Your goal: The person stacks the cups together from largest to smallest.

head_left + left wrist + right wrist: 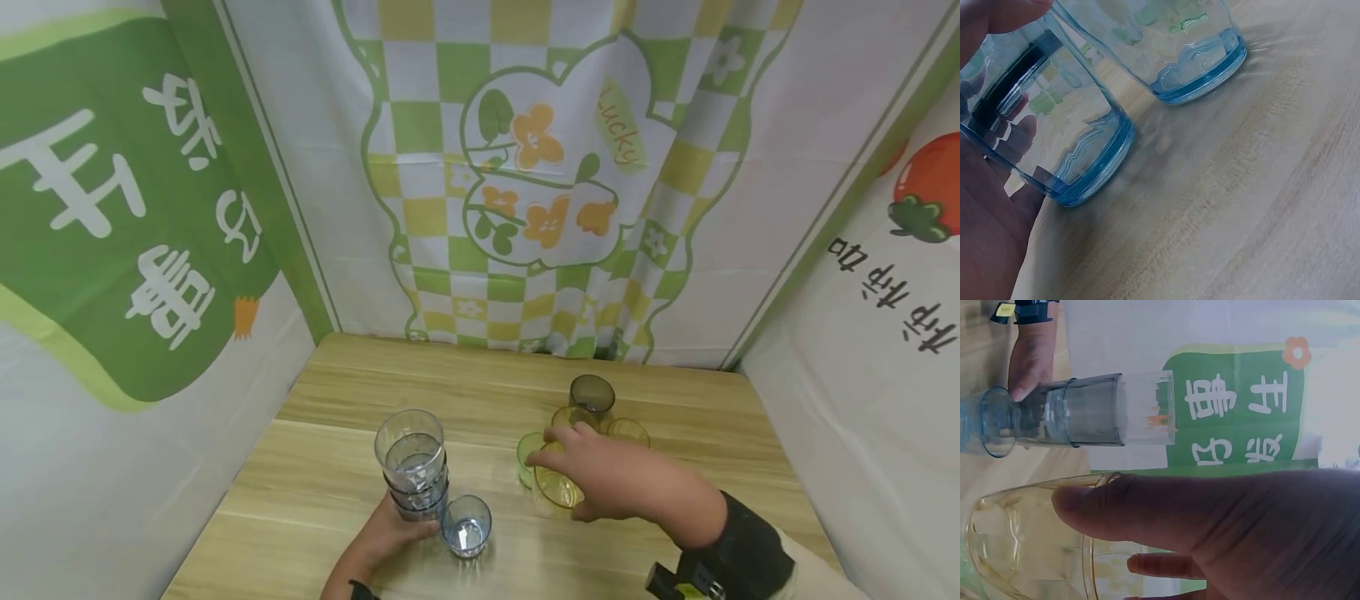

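My left hand (392, 531)'s wrapped round the glass stack (415, 471) near its base, small blue glass (467, 530) just right. Right hand (611, 475)'s half-spread at the right-side yellow glass (556, 488)'s rim; can't tell if it's pinching.

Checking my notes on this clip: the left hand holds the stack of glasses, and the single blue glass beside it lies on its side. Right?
Not on its side: the single blue glass stands upright on the table, as the head view shows. The left hand does hold the stack of glasses beside it.
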{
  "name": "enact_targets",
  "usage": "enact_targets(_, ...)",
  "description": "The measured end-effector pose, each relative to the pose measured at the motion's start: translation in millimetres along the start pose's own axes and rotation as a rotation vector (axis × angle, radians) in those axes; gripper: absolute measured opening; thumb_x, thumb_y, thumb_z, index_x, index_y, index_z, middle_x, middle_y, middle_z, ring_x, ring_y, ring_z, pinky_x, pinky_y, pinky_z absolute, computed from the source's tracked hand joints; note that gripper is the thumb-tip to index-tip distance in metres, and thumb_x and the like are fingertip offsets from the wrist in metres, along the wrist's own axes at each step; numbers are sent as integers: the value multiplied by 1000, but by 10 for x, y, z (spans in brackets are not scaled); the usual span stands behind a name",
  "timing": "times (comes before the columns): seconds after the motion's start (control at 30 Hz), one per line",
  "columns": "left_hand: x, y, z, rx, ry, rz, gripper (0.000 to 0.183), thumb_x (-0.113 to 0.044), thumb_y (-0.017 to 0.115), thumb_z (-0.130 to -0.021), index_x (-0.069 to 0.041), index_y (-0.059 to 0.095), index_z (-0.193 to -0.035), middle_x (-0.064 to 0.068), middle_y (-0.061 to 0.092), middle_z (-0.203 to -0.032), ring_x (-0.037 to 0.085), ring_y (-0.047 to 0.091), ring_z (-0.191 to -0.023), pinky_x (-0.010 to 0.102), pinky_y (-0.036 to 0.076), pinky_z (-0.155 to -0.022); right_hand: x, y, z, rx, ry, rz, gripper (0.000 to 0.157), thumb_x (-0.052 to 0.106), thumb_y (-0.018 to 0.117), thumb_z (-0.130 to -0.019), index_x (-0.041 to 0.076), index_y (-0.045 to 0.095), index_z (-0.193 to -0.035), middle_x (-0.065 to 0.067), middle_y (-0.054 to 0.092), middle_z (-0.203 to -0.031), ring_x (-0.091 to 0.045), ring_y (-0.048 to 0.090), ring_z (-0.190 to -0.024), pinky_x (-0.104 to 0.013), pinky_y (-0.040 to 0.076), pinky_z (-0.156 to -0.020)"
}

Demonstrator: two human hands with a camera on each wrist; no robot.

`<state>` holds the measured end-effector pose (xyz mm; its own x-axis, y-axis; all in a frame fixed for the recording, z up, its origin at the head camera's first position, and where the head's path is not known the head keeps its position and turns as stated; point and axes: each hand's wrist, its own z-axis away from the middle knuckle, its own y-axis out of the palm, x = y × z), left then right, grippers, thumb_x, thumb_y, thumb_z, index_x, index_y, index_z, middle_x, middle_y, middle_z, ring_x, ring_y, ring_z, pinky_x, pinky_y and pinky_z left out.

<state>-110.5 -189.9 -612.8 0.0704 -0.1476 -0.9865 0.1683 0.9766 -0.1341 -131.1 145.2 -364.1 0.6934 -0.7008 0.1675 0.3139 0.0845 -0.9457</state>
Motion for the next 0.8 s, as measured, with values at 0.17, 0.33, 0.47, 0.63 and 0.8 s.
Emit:
enact_targets(0.17, -1, -11, 8, 16, 2, -16, 95, -5, 88, -72, -2, 35, -150, 23, 51, -147, 40, 48, -136, 49, 31, -116, 29, -176, -28, 54, 15, 5, 78, 26, 91, -76, 26, 53, -144, -11, 43, -148, -33, 46, -130, -40, 56, -77)
enact_targets(0.33, 4, -34, 18, 38, 10, -4, 95, -5, 88, -72, -2, 34, -151, 23, 50, -147, 40, 48, -136, 28, 36, -111, 57, -366, -43, 82, 5, 0, 77, 26, 89, -79, 27, 51, -146, -11, 42, -151, -35, 44, -135, -44, 55, -85)
enact_targets(0.47, 3, -45, 16, 39, 10, -9, 95, -5, 88, -72, -1, 34, -150, 24, 51, -147, 40, 48, -136, 36, 35, -114, 105, -533, -54, 93, -9, 10, 76, 29, 87, -80, 29, 50, -146, -10, 42, -152, -33, 43, -137, -45, 53, -92)
enact_targets(0.63, -6, -49, 6, 34, 9, -5, 95, -3, 88, -71, -1, 35, -150, 24, 50, -146, 42, 47, -136, 58, 27, -116, 184, -741, -74, 96, -33, 31, 76, 32, 86, -81, 30, 49, -147, -5, 45, -148, -26, 47, -132, -41, 52, -95)
enact_targets(0.8, 15, -59, -14, 45, 12, 19, 94, -2, 87, -71, -1, 37, -150, 23, 51, -146, 41, 48, -136, 57, 28, -116, 247, -950, -83, 86, -101, 68, 75, 30, 86, -81, 29, 49, -147, -7, 49, -143, -26, 54, -124, -41, 52, -93)
